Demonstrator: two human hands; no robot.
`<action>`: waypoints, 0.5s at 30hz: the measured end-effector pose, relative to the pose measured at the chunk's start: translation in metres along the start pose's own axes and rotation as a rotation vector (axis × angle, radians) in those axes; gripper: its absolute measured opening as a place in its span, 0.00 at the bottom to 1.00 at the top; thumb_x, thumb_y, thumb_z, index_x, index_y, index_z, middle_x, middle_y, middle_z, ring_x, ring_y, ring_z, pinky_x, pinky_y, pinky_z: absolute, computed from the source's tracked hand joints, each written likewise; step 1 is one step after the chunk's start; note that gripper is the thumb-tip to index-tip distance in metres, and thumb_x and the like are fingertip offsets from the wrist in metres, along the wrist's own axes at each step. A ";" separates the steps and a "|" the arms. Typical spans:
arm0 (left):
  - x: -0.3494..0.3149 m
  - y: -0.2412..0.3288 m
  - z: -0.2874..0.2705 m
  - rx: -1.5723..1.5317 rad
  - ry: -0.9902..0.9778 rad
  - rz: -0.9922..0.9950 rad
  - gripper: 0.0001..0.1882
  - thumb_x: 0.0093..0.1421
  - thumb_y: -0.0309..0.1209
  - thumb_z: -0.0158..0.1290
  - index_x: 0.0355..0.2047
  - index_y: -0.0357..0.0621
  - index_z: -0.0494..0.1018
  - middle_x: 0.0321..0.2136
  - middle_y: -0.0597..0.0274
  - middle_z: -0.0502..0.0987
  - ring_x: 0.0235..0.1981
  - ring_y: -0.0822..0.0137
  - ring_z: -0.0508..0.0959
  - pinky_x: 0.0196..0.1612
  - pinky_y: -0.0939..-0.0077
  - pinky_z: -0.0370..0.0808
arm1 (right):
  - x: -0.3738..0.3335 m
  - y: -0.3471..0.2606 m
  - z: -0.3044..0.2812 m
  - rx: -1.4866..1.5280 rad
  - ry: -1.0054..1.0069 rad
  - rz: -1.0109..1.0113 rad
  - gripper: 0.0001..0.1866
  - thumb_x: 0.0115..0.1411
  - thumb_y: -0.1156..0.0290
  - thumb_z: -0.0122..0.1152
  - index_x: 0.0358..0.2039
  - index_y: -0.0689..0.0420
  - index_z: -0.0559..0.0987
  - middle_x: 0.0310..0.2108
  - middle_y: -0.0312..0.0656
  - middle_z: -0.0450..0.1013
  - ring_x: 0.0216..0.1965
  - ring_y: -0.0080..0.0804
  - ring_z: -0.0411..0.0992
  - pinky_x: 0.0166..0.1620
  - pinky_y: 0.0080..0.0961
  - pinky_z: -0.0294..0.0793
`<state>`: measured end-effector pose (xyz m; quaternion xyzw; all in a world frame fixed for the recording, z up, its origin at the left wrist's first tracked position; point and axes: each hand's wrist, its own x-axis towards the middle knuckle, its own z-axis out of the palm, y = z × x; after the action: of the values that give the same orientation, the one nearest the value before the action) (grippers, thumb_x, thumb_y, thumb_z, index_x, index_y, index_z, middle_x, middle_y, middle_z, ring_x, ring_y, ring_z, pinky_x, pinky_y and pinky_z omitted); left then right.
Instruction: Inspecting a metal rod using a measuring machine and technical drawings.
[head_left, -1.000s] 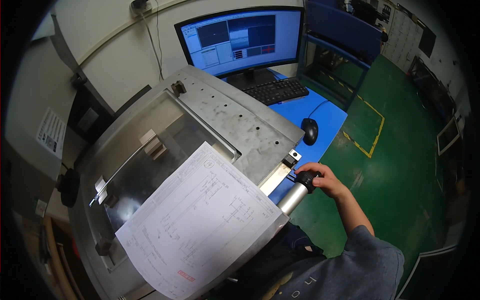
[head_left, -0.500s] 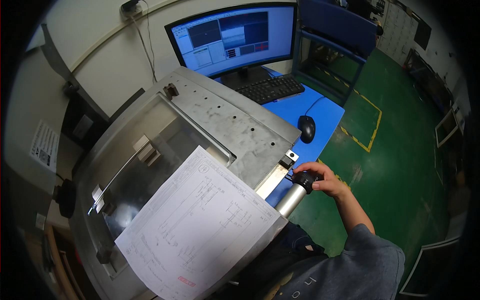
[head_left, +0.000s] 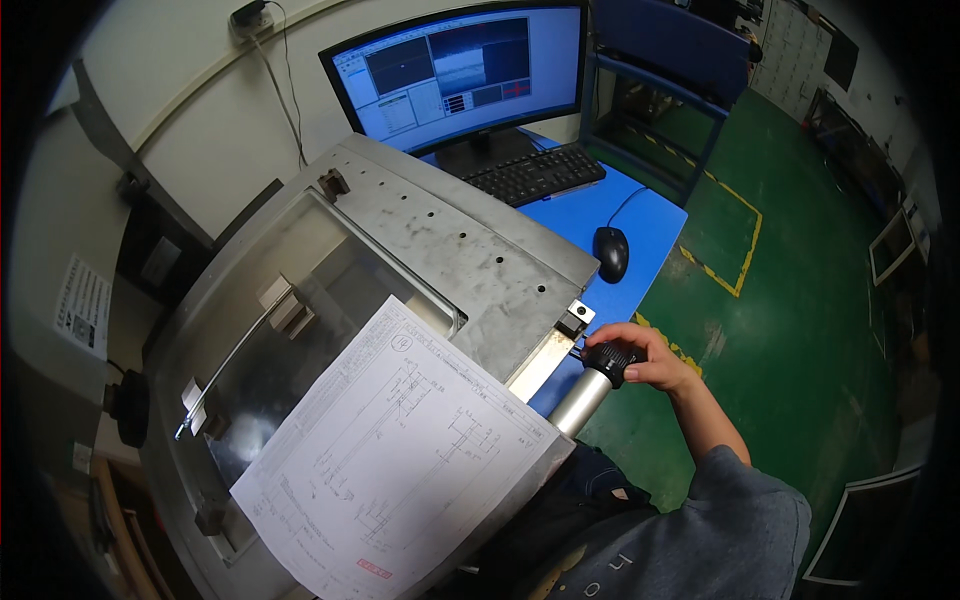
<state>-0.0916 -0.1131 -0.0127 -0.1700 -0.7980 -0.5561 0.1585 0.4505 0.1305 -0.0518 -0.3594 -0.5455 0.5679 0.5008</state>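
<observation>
My right hand (head_left: 652, 358) is closed around a black ribbed knob (head_left: 610, 361) at the end of a silver cylinder (head_left: 581, 402) on the machine's right side. My left hand is out of sight. A paper drawing sheet (head_left: 405, 460) with line sketches lies over the near part of the metal machine table (head_left: 440, 250). On the glass stage (head_left: 330, 285) beyond it, a thin metal rod (head_left: 232, 357) rests across two small blocks, the upper one being a pale V-shaped block (head_left: 288, 305). A monitor (head_left: 455, 75) shows a measuring program with a greyish magnified picture.
Behind the machine, a blue table (head_left: 640, 210) bears a black keyboard (head_left: 535, 175) and a black mouse (head_left: 611, 254). A dark machine column (head_left: 160, 225) rises at the left. A blue rack (head_left: 670, 60) stands on the green floor (head_left: 800, 300), which has yellow tape lines.
The magnified picture on the monitor has shifted slightly. My right hand stays on the knob, and the whole view has moved a little.
</observation>
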 end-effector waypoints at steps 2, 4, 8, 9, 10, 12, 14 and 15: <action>-0.001 0.002 0.000 -0.002 0.005 0.001 0.17 0.49 0.34 0.47 0.40 0.45 0.62 0.38 0.59 0.63 0.33 0.69 0.67 0.28 0.82 0.70 | 0.000 0.001 0.000 0.000 -0.003 -0.002 0.28 0.38 0.61 0.57 0.40 0.61 0.64 0.37 0.42 0.64 0.37 0.25 0.63 0.40 0.18 0.61; -0.001 0.003 0.000 -0.006 0.009 0.001 0.17 0.48 0.34 0.47 0.40 0.45 0.62 0.38 0.59 0.63 0.33 0.70 0.67 0.28 0.84 0.70 | 0.001 0.000 0.001 0.006 -0.005 -0.004 0.28 0.38 0.61 0.57 0.40 0.61 0.64 0.37 0.41 0.64 0.37 0.24 0.63 0.40 0.18 0.61; 0.018 -0.044 -0.013 0.182 -0.057 0.368 0.15 0.53 0.36 0.40 0.40 0.46 0.62 0.37 0.55 0.64 0.32 0.63 0.68 0.30 0.73 0.68 | -0.002 0.001 -0.003 -0.005 -0.003 -0.003 0.28 0.38 0.61 0.57 0.40 0.62 0.65 0.37 0.41 0.64 0.36 0.24 0.63 0.39 0.18 0.61; 0.020 -0.050 -0.015 0.358 -0.097 0.709 0.15 0.54 0.38 0.36 0.40 0.47 0.62 0.37 0.53 0.64 0.32 0.60 0.68 0.31 0.69 0.67 | -0.001 0.001 -0.002 -0.009 -0.004 -0.008 0.29 0.38 0.61 0.57 0.40 0.62 0.65 0.37 0.41 0.64 0.36 0.24 0.64 0.39 0.18 0.61; 0.022 -0.056 -0.017 0.359 -0.096 0.708 0.15 0.54 0.38 0.36 0.40 0.47 0.62 0.37 0.53 0.64 0.32 0.60 0.68 0.31 0.69 0.67 | -0.001 0.002 -0.001 -0.013 -0.004 -0.013 0.29 0.38 0.61 0.57 0.40 0.62 0.65 0.37 0.41 0.64 0.36 0.23 0.64 0.39 0.17 0.61; 0.023 -0.061 -0.019 0.407 -0.084 0.726 0.17 0.55 0.40 0.31 0.40 0.48 0.61 0.37 0.50 0.63 0.33 0.56 0.67 0.33 0.63 0.64 | 0.000 0.001 0.000 -0.016 -0.007 -0.013 0.29 0.38 0.60 0.57 0.40 0.62 0.65 0.37 0.41 0.64 0.36 0.23 0.64 0.39 0.17 0.61; 0.023 -0.062 -0.021 0.404 -0.097 0.717 0.16 0.56 0.39 0.31 0.41 0.49 0.61 0.38 0.51 0.62 0.34 0.56 0.67 0.32 0.65 0.65 | 0.000 0.001 0.000 -0.020 -0.009 -0.013 0.29 0.38 0.60 0.57 0.40 0.62 0.65 0.36 0.41 0.64 0.36 0.23 0.64 0.39 0.17 0.61; 0.023 -0.063 -0.021 0.400 -0.111 0.708 0.16 0.56 0.38 0.32 0.41 0.49 0.61 0.39 0.51 0.62 0.34 0.57 0.67 0.32 0.67 0.66 | 0.000 0.001 0.000 -0.017 -0.007 -0.012 0.29 0.38 0.60 0.57 0.40 0.62 0.65 0.36 0.41 0.65 0.36 0.23 0.64 0.39 0.17 0.61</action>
<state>-0.1389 -0.1512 -0.0478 -0.4296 -0.7899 -0.2909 0.3268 0.4504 0.1309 -0.0531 -0.3585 -0.5541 0.5615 0.4992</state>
